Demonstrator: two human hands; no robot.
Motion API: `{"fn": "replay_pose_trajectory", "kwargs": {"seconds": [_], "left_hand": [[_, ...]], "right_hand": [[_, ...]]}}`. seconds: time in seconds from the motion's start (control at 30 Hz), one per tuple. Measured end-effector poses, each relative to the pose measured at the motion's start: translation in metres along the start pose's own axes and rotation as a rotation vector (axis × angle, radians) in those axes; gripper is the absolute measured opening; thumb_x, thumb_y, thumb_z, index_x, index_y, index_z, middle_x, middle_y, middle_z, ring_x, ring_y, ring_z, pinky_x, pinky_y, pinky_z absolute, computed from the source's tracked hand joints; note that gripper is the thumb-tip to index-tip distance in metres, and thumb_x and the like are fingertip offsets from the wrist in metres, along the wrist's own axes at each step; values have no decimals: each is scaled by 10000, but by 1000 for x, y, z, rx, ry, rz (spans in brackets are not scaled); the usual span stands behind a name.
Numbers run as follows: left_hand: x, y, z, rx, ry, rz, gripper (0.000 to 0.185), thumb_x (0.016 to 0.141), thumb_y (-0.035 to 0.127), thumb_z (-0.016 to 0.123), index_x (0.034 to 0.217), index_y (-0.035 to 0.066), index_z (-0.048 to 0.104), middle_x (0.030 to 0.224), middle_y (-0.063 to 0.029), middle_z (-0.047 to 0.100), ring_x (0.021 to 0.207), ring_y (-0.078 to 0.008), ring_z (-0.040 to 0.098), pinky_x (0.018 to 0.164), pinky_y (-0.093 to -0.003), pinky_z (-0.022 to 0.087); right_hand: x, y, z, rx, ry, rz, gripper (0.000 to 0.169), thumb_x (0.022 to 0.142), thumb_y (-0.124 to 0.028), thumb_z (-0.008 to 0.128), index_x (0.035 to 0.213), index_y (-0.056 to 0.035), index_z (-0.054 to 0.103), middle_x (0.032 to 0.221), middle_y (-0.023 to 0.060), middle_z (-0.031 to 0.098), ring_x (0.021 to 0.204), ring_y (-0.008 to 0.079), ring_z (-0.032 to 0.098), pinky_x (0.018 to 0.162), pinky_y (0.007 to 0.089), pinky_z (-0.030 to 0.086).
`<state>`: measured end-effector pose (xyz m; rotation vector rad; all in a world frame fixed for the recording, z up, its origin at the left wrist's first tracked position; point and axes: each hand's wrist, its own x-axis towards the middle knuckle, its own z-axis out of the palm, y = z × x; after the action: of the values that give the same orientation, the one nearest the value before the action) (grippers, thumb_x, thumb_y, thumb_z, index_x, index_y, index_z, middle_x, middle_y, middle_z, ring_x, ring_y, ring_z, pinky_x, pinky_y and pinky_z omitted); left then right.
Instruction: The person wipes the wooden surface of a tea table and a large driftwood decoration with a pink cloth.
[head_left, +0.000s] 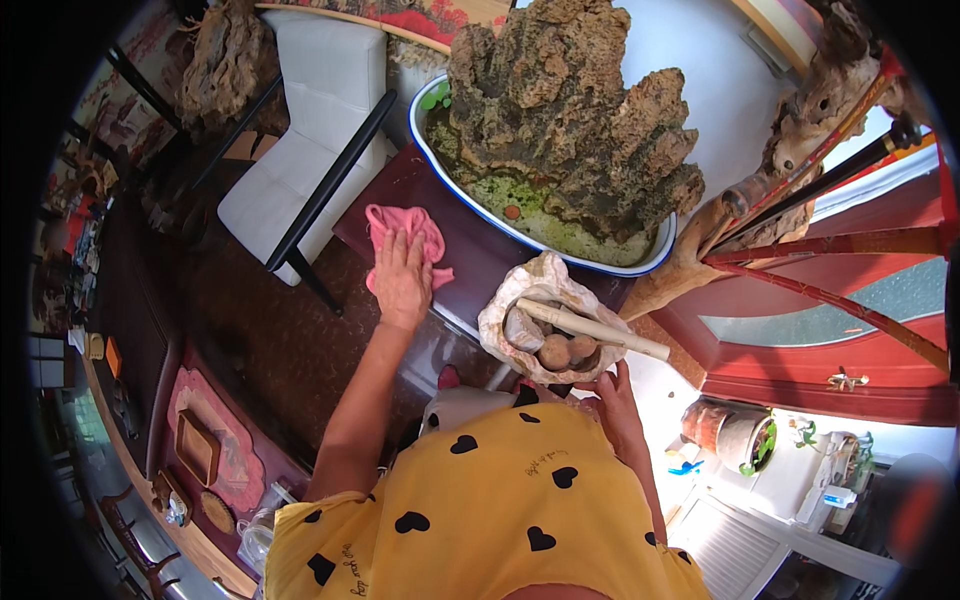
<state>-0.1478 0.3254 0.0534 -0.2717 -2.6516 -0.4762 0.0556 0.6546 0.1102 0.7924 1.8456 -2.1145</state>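
Observation:
My left hand (403, 279) lies flat over a crumpled pink cloth (412, 223), pressing it on the near left part of a dark red tabletop (469, 271). To the right stands a rough white-and-brown stone bowl (500, 296), near the table's front edge. In it are round brown balls (556, 351), a pale rock (523, 330) and a light wooden stick (592, 328) that juts over the right rim. My right hand (616, 401) is at the bowl's near right edge, fingers apart; whether its fingertips touch the bowl is unclear.
Behind the cloth, a blue-rimmed white basin (480, 208) holds greenish water and a tall craggy rock (570, 112). A white armchair (315, 150) stands left. Driftwood (675, 262) with several canes rises at right. A potted plant (739, 442) sits lower right.

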Motion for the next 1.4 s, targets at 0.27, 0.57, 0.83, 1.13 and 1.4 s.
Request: {"fn": "replay_pose_trajectory", "kwargs": {"seconds": [0.27,0.57,0.83,1.13,1.4], "left_hand": [[-3,1,-4,-48,-60,6,456,866,240,644,1291,83,594,1405,-182,486,1360,-371,394,1122,-491,312],[10,-31,8,-3,69,-92,495,863,229,641,1324,68,561,1375,-216,491,1345,-411,383,1101,-499,329],[-24,13,-9,-69,-119,20,522,865,262,655,1346,86,553,1429,-198,450,1385,-384,343,1143,-490,278],[15,-43,9,21,130,-139,433,859,211,658,1261,55,617,1348,-224,523,1299,-416,441,1074,-477,377],[-43,35,-18,-154,-66,69,449,867,197,647,1290,59,589,1355,-209,507,1314,-389,436,1104,-494,340]], "right_hand": [[-9,-30,14,-109,88,94,664,985,-354,560,1458,-39,217,1127,124,547,957,180,627,746,302,502],[-12,-38,25,-128,74,72,588,994,-337,536,1434,-51,270,1116,104,551,941,160,618,752,293,477],[-8,-38,21,-181,29,88,711,994,-353,533,1503,-13,172,1283,133,507,946,178,625,747,303,486],[-10,-28,24,-130,111,27,595,977,-346,555,1450,-99,290,1107,97,571,885,166,624,708,310,468],[-4,-18,16,-120,72,15,599,984,-348,541,1457,-90,278,1142,79,544,893,170,644,654,282,468]]}}
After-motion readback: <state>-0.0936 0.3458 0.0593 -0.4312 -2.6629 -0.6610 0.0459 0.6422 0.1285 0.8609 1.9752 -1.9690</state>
